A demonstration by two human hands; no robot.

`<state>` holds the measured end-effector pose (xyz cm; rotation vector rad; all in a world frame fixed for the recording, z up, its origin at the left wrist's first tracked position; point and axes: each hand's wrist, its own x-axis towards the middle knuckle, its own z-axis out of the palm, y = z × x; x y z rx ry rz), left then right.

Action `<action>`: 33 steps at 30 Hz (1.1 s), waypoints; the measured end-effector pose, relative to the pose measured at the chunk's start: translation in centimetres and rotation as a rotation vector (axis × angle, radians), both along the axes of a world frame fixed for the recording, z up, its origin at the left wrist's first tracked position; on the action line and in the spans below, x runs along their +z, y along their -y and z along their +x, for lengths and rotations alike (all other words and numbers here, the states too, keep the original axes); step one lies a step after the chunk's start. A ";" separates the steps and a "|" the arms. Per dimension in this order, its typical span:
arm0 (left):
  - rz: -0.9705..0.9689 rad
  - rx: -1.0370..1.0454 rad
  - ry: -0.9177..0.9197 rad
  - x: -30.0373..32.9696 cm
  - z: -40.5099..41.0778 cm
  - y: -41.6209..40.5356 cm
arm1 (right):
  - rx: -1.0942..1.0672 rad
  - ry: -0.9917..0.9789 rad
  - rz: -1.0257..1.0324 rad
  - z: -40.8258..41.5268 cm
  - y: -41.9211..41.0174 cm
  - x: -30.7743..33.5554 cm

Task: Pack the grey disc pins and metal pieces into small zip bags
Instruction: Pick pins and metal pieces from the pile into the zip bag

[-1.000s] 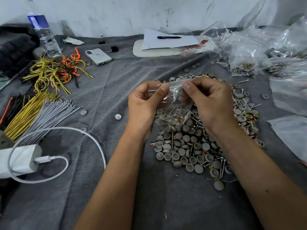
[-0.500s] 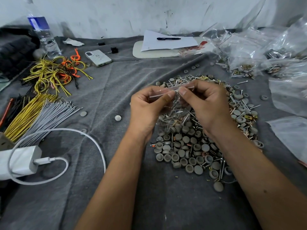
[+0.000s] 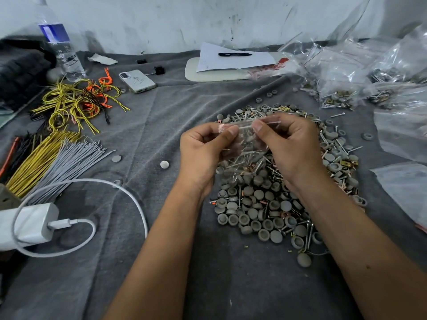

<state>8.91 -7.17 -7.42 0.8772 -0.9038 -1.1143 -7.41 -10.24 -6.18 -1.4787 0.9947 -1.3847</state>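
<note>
Left hand [image 3: 203,150] and right hand [image 3: 291,146] pinch a part-filled zip bag [image 3: 245,146] at its seal; beneath them, a large unpacked pile [image 3: 265,204] remains.

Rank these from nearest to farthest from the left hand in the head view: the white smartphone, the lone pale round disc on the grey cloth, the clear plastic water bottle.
1. Lone pale round disc: on the cloth just left of the left hand.
2. White smartphone: up-left, farther back.
3. Clear plastic water bottle: far back-left corner.
</note>
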 end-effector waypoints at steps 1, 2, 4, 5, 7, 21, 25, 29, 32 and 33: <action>-0.012 0.003 0.004 0.0 0.0 0.0 | 0.021 0.013 0.032 0.0 0.0 0.0; -0.029 0.005 0.008 0.0 0.0 0.0 | 0.045 0.026 0.060 0.0 0.1 0.0; -0.052 -0.004 0.019 0.0 0.1 0.0 | 0.084 0.048 0.097 -0.1 0.0 0.0; -0.058 -0.009 0.028 0.0 0.1 0.0 | 0.095 0.060 0.105 -0.1 0.0 0.0; -0.054 -0.017 0.028 0.0 0.0 0.0 | 0.095 0.073 0.096 -0.1 0.1 0.1; -0.133 0.032 0.142 -0.3 0.4 0.2 | 0.169 0.111 0.126 -0.5 -0.1 0.6; -0.136 -0.026 0.212 -0.3 0.2 0.1 | 0.137 0.040 0.093 -0.3 -0.1 0.4; -0.125 0.032 0.258 -0.4 0.0 0.3 | 0.105 -0.026 0.043 -0.1 -0.1 0.2; -0.114 0.082 0.319 -0.6 -0.2 0.4 | 0.114 -0.001 0.071 0.0 -0.1 0.0; -0.110 0.099 0.315 -0.7 -0.2 0.5 | 0.120 0.016 0.085 0.0 0.0 -0.1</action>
